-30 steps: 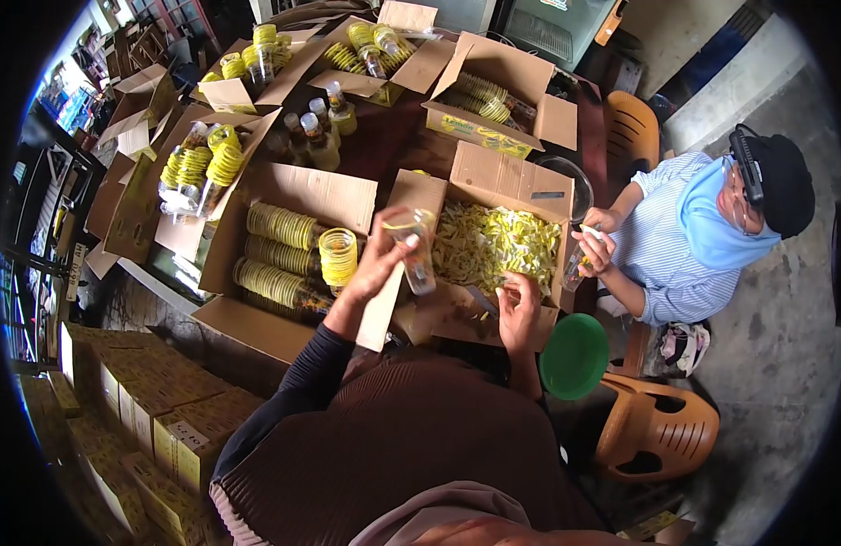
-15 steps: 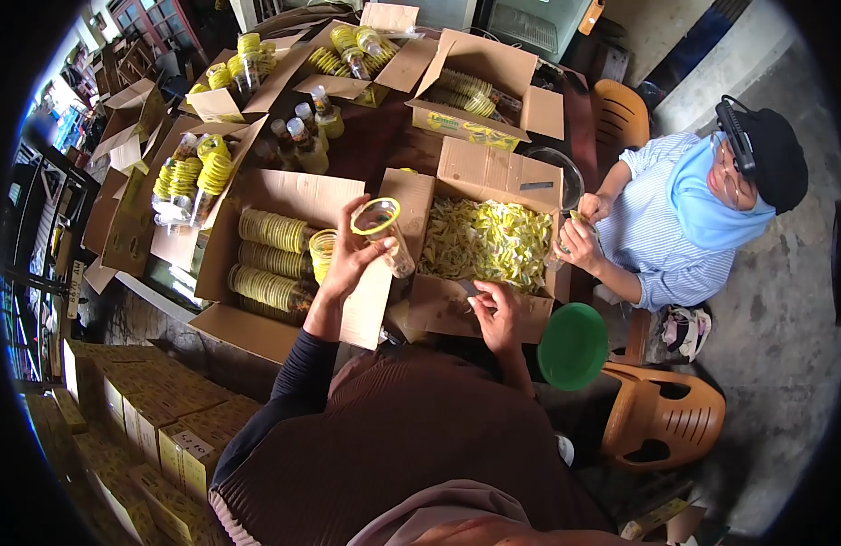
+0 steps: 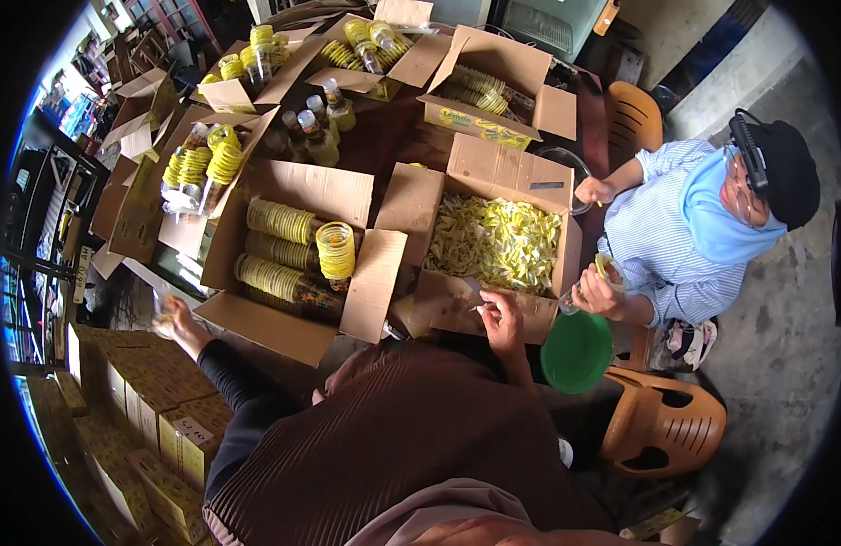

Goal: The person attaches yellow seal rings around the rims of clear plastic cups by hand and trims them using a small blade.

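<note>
My left hand (image 3: 177, 320) is stretched far to the left, low beside the table edge, closed around a clear plastic cup (image 3: 160, 309) that is partly blurred. My right hand (image 3: 501, 320) is at the near flap of the box of yellow-green pieces (image 3: 498, 241), its fingertips pinched on something small and pale that I cannot make out. Left of that box stands an open carton (image 3: 302, 187) with rows of yellow-rimmed cups (image 3: 279, 221) lying on their sides. One upright stack of such cups (image 3: 336, 250) stands at its right side.
A co-worker (image 3: 684, 227) sits at the right, holding a cup. A green round plate (image 3: 577, 353) and an orange chair (image 3: 662, 423) are near my right arm. More cartons of cups (image 3: 480, 96) and several bottles (image 3: 319, 127) stand farther back. Closed cartons (image 3: 147, 391) are stacked lower left.
My left hand has swung from above the middle cartons out to the far left with the cup. My right hand stays near the box flap. The co-worker's hands have moved apart.
</note>
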A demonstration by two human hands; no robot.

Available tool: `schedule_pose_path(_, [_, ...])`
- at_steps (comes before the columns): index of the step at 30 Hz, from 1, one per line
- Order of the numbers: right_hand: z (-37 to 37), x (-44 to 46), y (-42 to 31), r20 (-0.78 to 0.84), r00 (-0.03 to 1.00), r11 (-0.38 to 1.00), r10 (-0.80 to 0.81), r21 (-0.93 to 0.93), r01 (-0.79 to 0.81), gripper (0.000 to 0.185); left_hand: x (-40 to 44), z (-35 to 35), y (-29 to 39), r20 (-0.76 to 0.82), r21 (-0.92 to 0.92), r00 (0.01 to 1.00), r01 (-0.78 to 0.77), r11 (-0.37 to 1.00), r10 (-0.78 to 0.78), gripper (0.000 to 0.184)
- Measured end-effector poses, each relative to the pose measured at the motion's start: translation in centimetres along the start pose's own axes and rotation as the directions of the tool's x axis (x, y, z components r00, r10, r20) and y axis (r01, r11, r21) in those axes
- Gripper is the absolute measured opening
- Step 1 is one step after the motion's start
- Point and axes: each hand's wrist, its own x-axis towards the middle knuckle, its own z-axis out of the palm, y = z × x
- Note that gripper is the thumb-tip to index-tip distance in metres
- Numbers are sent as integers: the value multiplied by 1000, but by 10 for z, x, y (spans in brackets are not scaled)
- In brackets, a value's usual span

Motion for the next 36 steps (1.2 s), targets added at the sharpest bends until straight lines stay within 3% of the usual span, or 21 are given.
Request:
schedule_pose_path(2, [5,-1,11,12,1000,999,-23,-34,23,28,16,-13,10,104,131,992,-84,988,71,42])
schedule_pose_path(3, [4,0,4,37,999,997,1,-71,2,28,-12,-21,4,312,220,948,-135,966,62,39])
schedule_pose_path(4, [4,1,4,45,999,997,2,-76,2,28,-86,-18,-22,327,259,918,-315,913,224,41])
schedule_pose_path(6, [5,5,3,61,998,998,-5,-56,8,27,-144,-13,-55,395,408,880,-425,808,263,39])
schedule_pose_path(8, [5,10,-4,65,997,997,-28,-74,33,27,-188,-13,-91,708,520,703,-575,632,57,35])
schedule_pose_path(10, [4,12,-10,63,997,994,-48,-91,54,27,-251,-6,-143,725,589,687,-580,563,-52,44])
schedule_pose_path(12, [3,12,-14,80,995,997,-54,-57,59,26,-242,-12,-176,734,669,587,-540,511,-341,52])
schedule_pose_path(14, [1,8,-10,78,996,996,-45,-71,50,26,-290,-16,-210,781,617,442,-650,443,-441,60])
schedule_pose_path(16, [0,3,-2,71,997,996,-34,-82,40,25,-295,-34,-244,793,595,334,-607,527,-510,67])
schedule_pose_path(18, [-2,-4,5,57,998,996,-15,-82,20,24,-308,-41,-263,778,583,238,-621,524,-582,68])
schedule_pose_path(21, [-5,-16,10,14,1000,998,18,-53,-17,22,-313,-54,-278,702,620,224,-661,424,-676,69])
schedule_pose_path(25, [-8,-25,16,4,996,994,91,-57,-91,21,-297,-75,-282,620,462,91,-846,268,-780,71])
schedule_pose_path(26, [-8,-25,18,0,996,994,93,-53,-93,21,-295,-79,-279,599,361,88,-917,171,-796,70])
schedule_pose_path(28, [-7,-26,17,-2,994,993,110,-50,-110,21,-286,-87,-274,581,61,-68,-990,127,-811,68])
schedule_pose_path(32, [-6,-22,16,25,994,993,103,-60,-102,21,-271,-94,-266,549,107,1,-992,70,-836,62])
schedule_pose_path(34, [-4,-20,20,36,996,996,82,-37,-81,21,-264,-92,-267,520,156,142,-985,-70,-842,59])
schedule_pose_path(36, [-3,-18,20,51,994,995,94,-40,-92,21,-257,-95,-270,509,168,170,-981,-96,-844,57])
